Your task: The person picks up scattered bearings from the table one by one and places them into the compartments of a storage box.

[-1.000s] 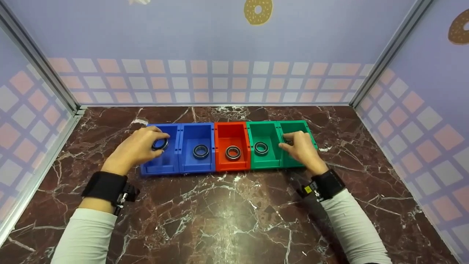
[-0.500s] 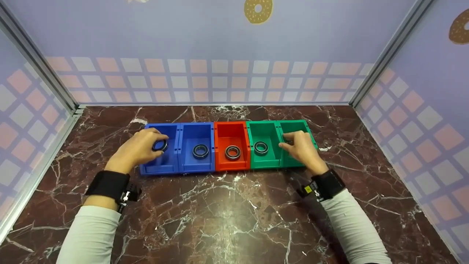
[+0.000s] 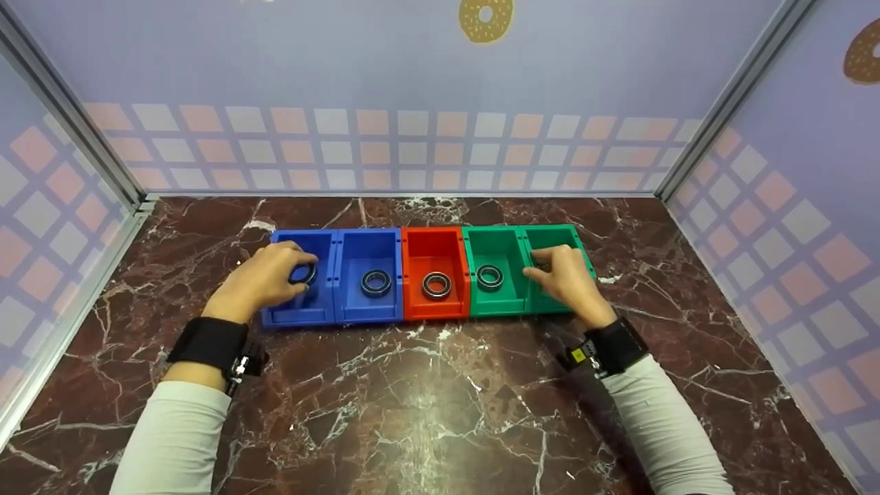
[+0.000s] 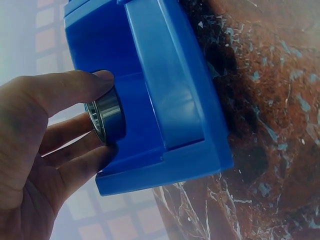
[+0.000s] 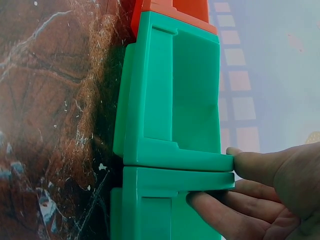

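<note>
My left hand point(image 3: 261, 278) pinches a ring-shaped metal ball bearing point(image 4: 112, 117) between thumb and fingers, inside the leftmost blue bin point(image 4: 175, 100). The bearing stands on edge, its shiny outer face turned to the left wrist camera. My right hand point(image 3: 567, 275) is at the rightmost green bin point(image 3: 550, 237). It grips the wall point(image 5: 185, 161) between the two green bins, thumb on one side and fingers reaching into the end bin. Part of that end bin is hidden under the hand.
Bearings lie in the second blue bin point(image 3: 349, 313), the red bin point(image 3: 412, 311) and the inner green bin point(image 3: 495, 307). The bins stand side by side in a row on a dark marbled table point(image 3: 385, 412). Patterned wall panels point(image 3: 412, 89) enclose the back and sides.
The left wrist and forearm have shifted slightly to the right, while the fingers keep hold of the bearing in the blue bin. My right hand stays in place.
</note>
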Available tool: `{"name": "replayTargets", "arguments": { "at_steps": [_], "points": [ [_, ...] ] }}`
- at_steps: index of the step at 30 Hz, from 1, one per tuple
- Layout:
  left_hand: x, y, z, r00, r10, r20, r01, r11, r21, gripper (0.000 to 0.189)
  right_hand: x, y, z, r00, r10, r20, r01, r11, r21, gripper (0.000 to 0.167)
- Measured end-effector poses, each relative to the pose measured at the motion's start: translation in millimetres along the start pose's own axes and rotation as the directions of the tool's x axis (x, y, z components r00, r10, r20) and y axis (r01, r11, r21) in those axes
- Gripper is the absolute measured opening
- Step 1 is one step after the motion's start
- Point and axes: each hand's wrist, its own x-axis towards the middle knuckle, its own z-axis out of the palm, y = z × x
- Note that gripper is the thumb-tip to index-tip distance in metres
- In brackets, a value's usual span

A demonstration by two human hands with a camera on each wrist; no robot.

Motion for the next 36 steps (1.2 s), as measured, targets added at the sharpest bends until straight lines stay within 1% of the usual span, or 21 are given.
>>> {"name": "replayTargets", "arguments": {
  "at_steps": [4, 11, 16, 20, 26, 34, 36],
  "points": [
    [1.4, -0.3, 1.0, 1.0, -0.016, 0.003, 0.016, 1.0, 0.0, 0.054, 0.1, -1, -1, 1.0, 0.003, -0.004, -0.003, 1.0, 0.0, 0.043],
    [6.4, -1.5, 7.2, 1.0, -0.005, 0.008, 0.005, 1.0, 0.019, 0.053, -1.3, -2, -2, 1.0, -0.004, 0.016, 0.003, 1.0, 0.011, 0.042],
    [9.4, -2.6, 11.1, 1.0, -0.007, 0.015, 0.007, 1.0, 0.024, 0.053, -0.5, -1, -2, 1.0, -0.017, 0.001, 0.017, 1.0, 0.006, 0.041],
    [10.9, -3.0, 13.2, 1.0, 0.002, 0.007, -0.002, 0.999, 0.037, 0.052, 0.7, -2, -2, 1.0, -0.009, -0.002, 0.009, 1.0, 0.01, 0.042],
    [12.0, -2.9, 17.4, 1.0, -0.001, 0.015, 0.0, 1.0, 0.028, 0.053, 1.1, -2, -1, 1.0, 0.001, 0.01, -0.001, 1.0, 0.001, 0.042],
    [14.9, -4.8, 22.9, 0.999, 0.038, 0.0, -0.037, 0.998, 0.047, 0.049, 0.3, -1, 0, 1.0, 0.007, 0.006, -0.007, 1.0, 0.006, 0.042],
    [15.1, -4.9, 24.2, 0.999, 0.046, -0.004, -0.046, 0.997, 0.058, 0.047, -0.9, -1, 0, 1.0, 0.009, 0.016, -0.009, 1.0, 0.012, 0.043]
  ]
}}
